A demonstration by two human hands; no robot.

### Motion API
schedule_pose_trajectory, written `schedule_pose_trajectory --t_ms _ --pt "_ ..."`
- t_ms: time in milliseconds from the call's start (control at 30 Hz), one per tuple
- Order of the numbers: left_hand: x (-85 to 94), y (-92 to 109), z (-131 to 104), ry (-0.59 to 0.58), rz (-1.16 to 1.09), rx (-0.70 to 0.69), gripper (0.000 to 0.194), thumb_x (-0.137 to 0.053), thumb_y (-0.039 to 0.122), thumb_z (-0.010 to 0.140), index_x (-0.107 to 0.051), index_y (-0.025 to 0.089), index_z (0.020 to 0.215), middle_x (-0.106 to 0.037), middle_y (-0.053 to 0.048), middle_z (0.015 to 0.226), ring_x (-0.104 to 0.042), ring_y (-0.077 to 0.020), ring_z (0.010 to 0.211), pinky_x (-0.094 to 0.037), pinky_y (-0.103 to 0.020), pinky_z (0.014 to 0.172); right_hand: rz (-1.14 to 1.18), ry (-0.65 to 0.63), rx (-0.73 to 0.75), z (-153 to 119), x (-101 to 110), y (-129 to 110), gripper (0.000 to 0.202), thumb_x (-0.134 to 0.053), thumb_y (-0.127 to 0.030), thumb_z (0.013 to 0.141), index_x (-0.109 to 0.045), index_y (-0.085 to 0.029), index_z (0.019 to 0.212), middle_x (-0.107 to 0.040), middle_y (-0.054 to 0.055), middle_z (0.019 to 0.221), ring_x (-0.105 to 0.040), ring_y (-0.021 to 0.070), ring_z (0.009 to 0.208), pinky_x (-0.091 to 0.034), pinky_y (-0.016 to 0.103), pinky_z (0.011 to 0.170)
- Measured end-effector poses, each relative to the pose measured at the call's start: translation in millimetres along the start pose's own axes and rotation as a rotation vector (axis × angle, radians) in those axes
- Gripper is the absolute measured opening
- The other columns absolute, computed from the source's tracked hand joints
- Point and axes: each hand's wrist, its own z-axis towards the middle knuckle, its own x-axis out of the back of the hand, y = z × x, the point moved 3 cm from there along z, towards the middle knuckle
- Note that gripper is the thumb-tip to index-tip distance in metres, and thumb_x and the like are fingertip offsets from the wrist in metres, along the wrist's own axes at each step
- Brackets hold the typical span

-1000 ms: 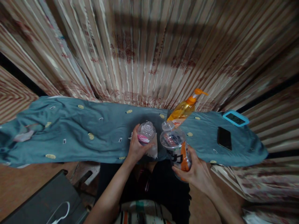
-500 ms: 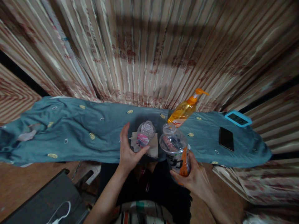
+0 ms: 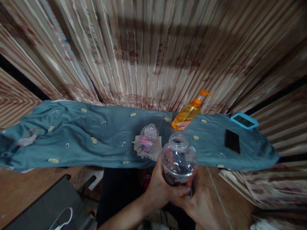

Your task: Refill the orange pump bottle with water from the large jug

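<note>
Both hands are closed round a large clear plastic bottle (image 3: 178, 161). It has an uncapped round neck, a ridge round its middle and orange print lower down. My left hand (image 3: 160, 188) grips its left side, and my right hand (image 3: 196, 195) has its lower right side. The fingers partly cover the print. Left of and beyond the hands, a smaller clear bottle (image 3: 147, 143) with a pink label stands uncapped on a beige cloth (image 3: 157, 150) with frayed edges. Neither hand touches that small bottle.
A blue-green patterned cloth (image 3: 110, 124) covers the long, narrow table. An orange pump bottle (image 3: 187, 113) stands at the back. To the right lie a black phone (image 3: 232, 141) and a blue-framed digital clock (image 3: 244, 120). A striped curtain (image 3: 148, 73) hangs behind; a dark surface (image 3: 50, 204) with a white cable is lower left.
My left hand has left the small bottle and moved right to grip the large one. My right hand has drawn the large bottle closer to me, and it now appears tilted.
</note>
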Motion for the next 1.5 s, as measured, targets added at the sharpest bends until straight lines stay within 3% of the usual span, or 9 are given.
schedule_pose_trajectory --t_ms 67,167,233,367,600,767,1000,1233,1500 --pt "-3.0 3.1 0.1 -0.021 -0.03 -0.004 0.108 -0.106 0.041 0.052 -0.055 0.022 0.145 -0.075 -0.015 0.135 -0.074 -0.038 0.127 -0.057 -0.056 0.116 0.361 0.022 -0.035 -4.4 4.2 7.7 0.115 -0.1 -0.055 0.064 -0.046 -0.028 0.161 -0.065 0.01 0.153 -0.061 0.0331 0.143 -0.05 0.041 0.12" --pt "-6.7 5.6 -0.4 -0.052 -0.08 0.006 0.105 -0.105 0.042 0.055 -0.055 0.022 0.145 -0.078 -0.014 0.127 -0.078 -0.0362 0.118 -0.061 -0.056 0.11 0.838 -0.049 -0.041 -6.9 6.4 27.7 0.079 -0.086 -0.073 0.081 -0.061 -0.045 0.151 -0.053 -0.001 0.166 -0.038 0.0277 0.161 -0.03 0.042 0.133" --pt "-10.3 6.6 0.1 -0.069 -0.104 -0.011 0.105 -0.105 0.043 0.056 -0.054 0.021 0.145 -0.078 -0.014 0.125 -0.078 -0.0362 0.117 -0.062 -0.055 0.11 0.94 -0.115 -0.082 -8.2 0.7 43.2 0.063 -0.069 -0.085 0.087 -0.074 -0.045 0.135 -0.063 0.002 0.156 -0.05 0.0338 0.153 -0.039 0.053 0.129" --pt "-17.2 4.6 2.2 -0.08 -0.124 -0.008 0.104 -0.105 0.045 0.056 -0.055 0.022 0.143 -0.078 -0.013 0.125 -0.077 -0.0363 0.121 -0.059 -0.054 0.113 1.085 -0.171 -0.185 -11.8 -23.7 65.7 0.083 -0.054 -0.106 0.073 -0.087 -0.036 0.104 -0.081 0.012 0.116 -0.077 0.0447 0.113 -0.063 0.064 0.1" --pt "2.9 5.5 -6.2 -0.085 0.186 -0.09 0.132 -0.107 0.045 0.055 -0.037 0.028 0.165 -0.061 -0.018 0.157 -0.056 -0.0427 0.151 -0.044 -0.062 0.129 1.187 -0.041 -0.236 0.5 -34.5 69.4 0.034 -0.075 -0.066 0.087 -0.086 -0.041 0.107 -0.08 0.001 0.113 -0.081 0.035 0.102 -0.069 0.054 0.09" --pt "58.4 25.6 -9.0 0.251 0.622 -0.504 0.107 -0.097 0.047 0.074 -0.04 0.031 0.164 -0.052 -0.016 0.165 -0.049 -0.0404 0.156 -0.04 -0.061 0.131 1.221 -0.107 -0.337 9.1 -15.7 69.0 0.048 -0.081 -0.07 0.082 -0.087 -0.03 0.108 -0.082 0.012 0.11 -0.081 0.0394 0.097 -0.07 0.053 0.076" --pt "111.8 25.5 55.8 0.413 0.906 -0.566 0.132 -0.102 0.049 0.062 -0.027 0.028 0.168 -0.032 -0.019 0.177 -0.033 -0.0429 0.166 -0.031 -0.063 0.135 1.207 0.059 -0.478 7.9 -8.4 69.4 0.049 -0.093 -0.067 0.074 -0.086 -0.034 0.11 -0.083 0.008 0.112 -0.082 0.0305 0.097 -0.068 0.041 0.083" --pt "118.5 3.8 89.7 0.368 0.835 -0.475 0.115 -0.093 0.028 0.071 -0.03 0.024 0.166 -0.054 -0.019 0.163 -0.057 -0.0369 0.151 -0.045 -0.056 0.128 1.146 0.157 -0.494 13.9 -5.0 65.5 0.045 -0.106 -0.047 0.055 -0.087 -0.03 0.093 -0.083 0.008 0.097 -0.082 0.0278 0.084 -0.069 0.037 0.074" --pt "110.2 6.8 86.1 0.372 0.931 -0.544 0.097 -0.089 0.032 0.077 -0.038 0.021 0.159 -0.059 -0.019 0.158 -0.062 -0.0343 0.145 -0.052 -0.051 0.123 1.047 0.196 -0.44 15.3 13.6 72.0 0.036 -0.1 -0.05 0.063 -0.086 -0.026 0.086 -0.082 0.012 0.096 -0.08 0.0299 0.077 -0.069 0.04 0.069"
